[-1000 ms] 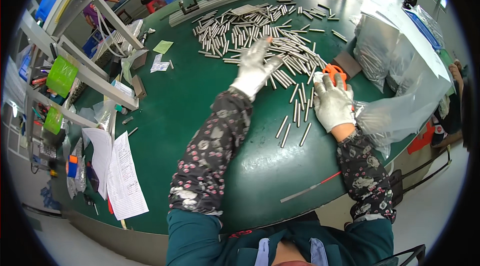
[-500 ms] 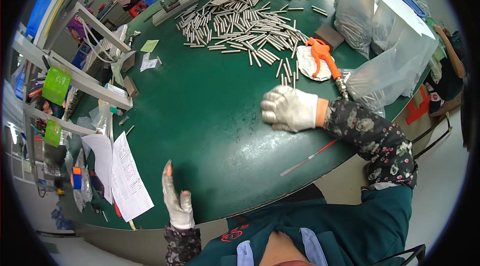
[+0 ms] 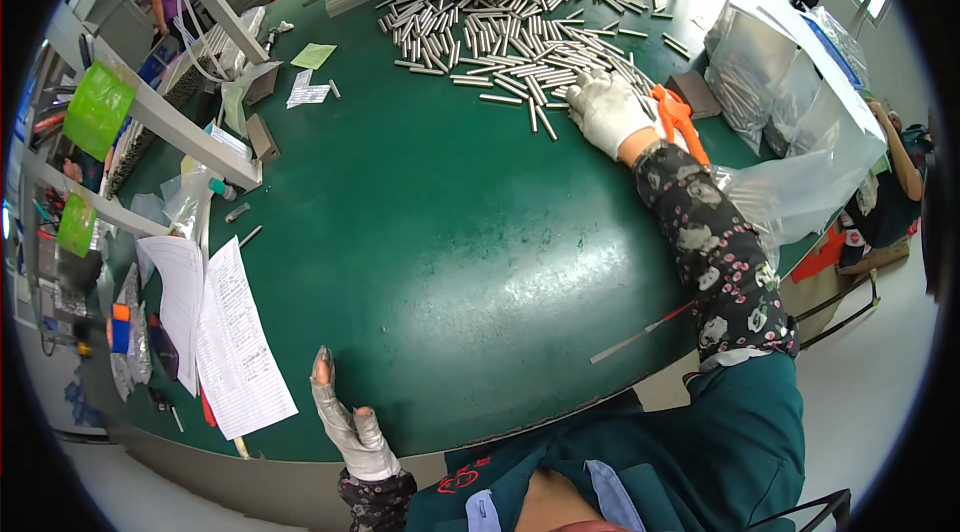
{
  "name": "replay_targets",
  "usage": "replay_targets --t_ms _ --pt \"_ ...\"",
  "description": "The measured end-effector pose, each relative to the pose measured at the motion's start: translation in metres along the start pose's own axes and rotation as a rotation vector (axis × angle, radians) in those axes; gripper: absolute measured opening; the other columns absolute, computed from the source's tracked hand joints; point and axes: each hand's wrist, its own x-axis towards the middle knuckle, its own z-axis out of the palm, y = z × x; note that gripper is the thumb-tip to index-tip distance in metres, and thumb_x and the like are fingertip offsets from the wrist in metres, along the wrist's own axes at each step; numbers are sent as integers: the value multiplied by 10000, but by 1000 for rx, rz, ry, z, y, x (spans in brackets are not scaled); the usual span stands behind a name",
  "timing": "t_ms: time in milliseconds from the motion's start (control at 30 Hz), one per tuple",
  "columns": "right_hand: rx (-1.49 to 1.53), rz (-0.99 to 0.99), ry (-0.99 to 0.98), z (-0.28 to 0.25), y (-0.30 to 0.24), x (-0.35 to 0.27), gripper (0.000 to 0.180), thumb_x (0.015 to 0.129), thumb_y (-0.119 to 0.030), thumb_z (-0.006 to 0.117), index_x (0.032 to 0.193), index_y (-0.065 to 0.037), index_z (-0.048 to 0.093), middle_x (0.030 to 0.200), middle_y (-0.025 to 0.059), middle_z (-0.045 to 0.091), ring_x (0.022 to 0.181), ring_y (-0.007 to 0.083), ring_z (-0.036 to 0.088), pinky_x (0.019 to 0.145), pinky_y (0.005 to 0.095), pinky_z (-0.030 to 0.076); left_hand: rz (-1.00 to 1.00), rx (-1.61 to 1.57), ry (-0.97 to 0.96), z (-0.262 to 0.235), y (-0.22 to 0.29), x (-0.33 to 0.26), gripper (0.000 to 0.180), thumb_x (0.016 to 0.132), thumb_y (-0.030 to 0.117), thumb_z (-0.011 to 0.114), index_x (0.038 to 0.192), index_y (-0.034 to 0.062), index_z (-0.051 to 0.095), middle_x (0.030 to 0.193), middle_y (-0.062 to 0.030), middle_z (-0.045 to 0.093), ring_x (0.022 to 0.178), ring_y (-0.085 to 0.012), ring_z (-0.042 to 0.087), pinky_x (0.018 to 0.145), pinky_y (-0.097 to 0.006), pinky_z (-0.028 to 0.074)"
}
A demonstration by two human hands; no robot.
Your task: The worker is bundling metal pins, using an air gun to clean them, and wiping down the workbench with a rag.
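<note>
A big pile of short silver metal rods covers the far part of the green table. My right hand, in a white glove, lies flat on the near right edge of that pile, fingers spread over a few rods. Right beside it sits an orange tool. My left hand, also gloved, rests at the near table edge with fingers apart, holding nothing. It lies close to the sheets of written paper.
Clear plastic bags of rods stand at the right. A white tube frame with green tags lines the left side. A thin red-tipped rod lies near the front edge. Other people sit far back and at the right.
My right hand has moved from the table's middle out to the rod pile. My left hand stays at the near edge. The view has shifted slightly.
</note>
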Motion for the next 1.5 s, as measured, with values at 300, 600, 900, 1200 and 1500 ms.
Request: replay_targets --t_ms 300,600,900,1200,1500 --pt "80 -261 47 -8 -35 -6 296 764 -137 491 1030 -72 605 1178 107 550 1130 243 485 947 363 355 10 20 -49 -9 -5 -7 683 896 484 432 1382 38 253 1362 -185 354 1228 -353 387 1021 -457 297" --pt "45 253 160 -49 44 -44 204 722 -248 567 746 -66 656 929 86 615 923 265 571 768 387 466 35 15 -30 -4 3 0 625 923 429 409 1380 34 250 1365 -188 345 1224 -361 390 1008 -467 312" --pt "391 -142 210 -77 0 -111 169 665 -36 584 832 -41 560 940 112 580 922 305 543 802 376 433 80 -152 237 1 4 -9 471 909 286 505 1244 -36 430 1251 -181 467 1151 -304 470 997 -429 352" --pt "236 -356 -394 -120 -47 -193 216 615 -138 623 800 -64 540 814 100 554 813 282 535 746 380 413 -8 100 408 -42 9 -21 390 887 286 552 1173 27 500 1157 -151 541 1076 -257 522 934 -368 397" --pt "43 -51 -175 -74 -19 -208 111 650 -86 565 703 -60 470 685 134 521 689 323 536 627 426 419 -78 916 208 -89 -14 -5 502 653 89 714 1109 -7 528 1113 -147 554 1045 -318 519 903 -386 410"
